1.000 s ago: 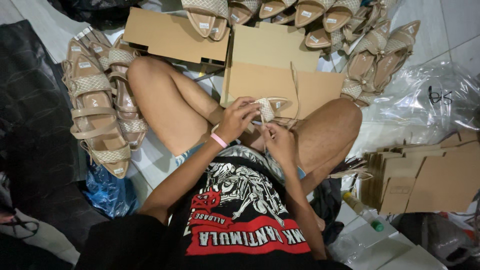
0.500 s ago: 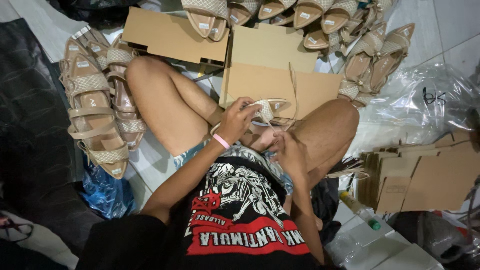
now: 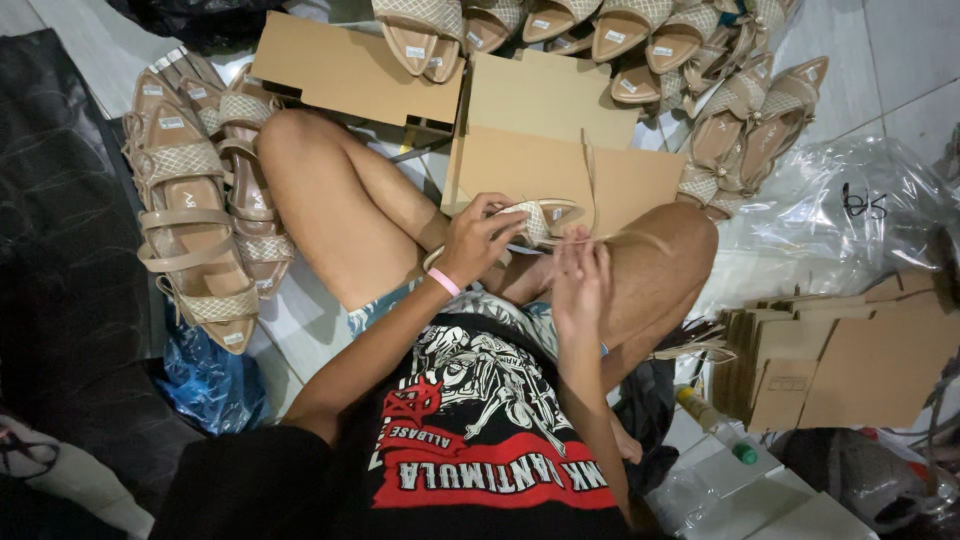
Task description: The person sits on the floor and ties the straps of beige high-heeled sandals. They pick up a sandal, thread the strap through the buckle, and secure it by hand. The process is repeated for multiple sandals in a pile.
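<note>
I sit cross-legged on the floor with a beige woven sandal point(image 3: 545, 218) in my lap. My left hand point(image 3: 475, 240), with a pink band at the wrist, grips the sandal by its woven front strap. My right hand point(image 3: 580, 280) is just below the sandal, fingers pinched on its thin strap point(image 3: 630, 238), which runs out over my right knee. An open brown cardboard shoe box point(image 3: 530, 165) lies right behind the sandal.
Several matching sandals lie in a row at the left point(image 3: 195, 220) and in a pile at the top right point(image 3: 700, 70). A stack of flat cardboard box blanks point(image 3: 840, 360) lies at the right, beside clear plastic bags point(image 3: 850, 210). A small bottle point(image 3: 715, 425) lies near my right hip.
My right hand slid down from the sandal and toward me, drawing the thin strap out. The left hand kept its grip on the sandal.
</note>
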`<state>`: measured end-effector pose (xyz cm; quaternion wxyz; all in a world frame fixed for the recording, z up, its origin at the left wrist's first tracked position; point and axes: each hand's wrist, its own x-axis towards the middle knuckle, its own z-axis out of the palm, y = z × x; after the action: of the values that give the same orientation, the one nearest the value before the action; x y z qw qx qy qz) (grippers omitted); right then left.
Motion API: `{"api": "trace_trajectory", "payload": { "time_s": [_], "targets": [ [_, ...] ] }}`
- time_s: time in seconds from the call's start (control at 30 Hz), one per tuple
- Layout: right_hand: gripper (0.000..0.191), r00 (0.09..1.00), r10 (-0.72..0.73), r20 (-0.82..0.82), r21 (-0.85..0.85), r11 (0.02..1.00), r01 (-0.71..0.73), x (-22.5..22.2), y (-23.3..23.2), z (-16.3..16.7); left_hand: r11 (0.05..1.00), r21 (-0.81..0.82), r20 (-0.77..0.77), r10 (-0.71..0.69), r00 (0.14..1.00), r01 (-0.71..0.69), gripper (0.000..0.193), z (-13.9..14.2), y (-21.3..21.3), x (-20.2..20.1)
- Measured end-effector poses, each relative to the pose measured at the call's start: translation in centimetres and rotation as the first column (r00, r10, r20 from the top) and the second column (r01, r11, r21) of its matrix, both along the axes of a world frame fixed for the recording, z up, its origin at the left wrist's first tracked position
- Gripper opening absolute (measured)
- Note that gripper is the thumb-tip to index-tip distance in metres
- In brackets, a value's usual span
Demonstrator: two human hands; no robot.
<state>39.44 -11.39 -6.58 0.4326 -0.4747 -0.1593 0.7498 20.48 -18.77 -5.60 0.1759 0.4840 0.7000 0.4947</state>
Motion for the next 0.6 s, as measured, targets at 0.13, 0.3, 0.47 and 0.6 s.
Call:
{"api": "trace_trajectory", "payload": {
  "time_s": [0.13,0.3,0.47,0.6],
  "targets": [
    [0.053,0.99,0.096,-0.103,0.024,0.995,-0.094,-0.1,0.6,-1.7,1.0,-0.008,0.036,0.011,0.999,-0.011,0.021,-0.2,0.1,0.2],
    [0.052,0.947,0.305,-0.102,0.017,0.952,-0.305,0.7,0.9,-1.3,1.0,-0.028,0.059,0.008,0.998,-0.006,0.02,-0.1,0.3,0.1],
    [0.056,0.891,0.453,0.021,0.124,0.883,-0.452,0.8,0.6,-1.0,0.996,-0.089,0.117,-0.004,0.993,0.014,0.02,0.1,0.4,-0.3],
    [0.049,0.896,0.439,0.062,0.153,0.883,-0.443,0.3,0.6,-2.5,0.997,-0.074,0.14,-0.006,0.99,0.017,0.018,0.2,0.6,-0.7]
  ]
}}
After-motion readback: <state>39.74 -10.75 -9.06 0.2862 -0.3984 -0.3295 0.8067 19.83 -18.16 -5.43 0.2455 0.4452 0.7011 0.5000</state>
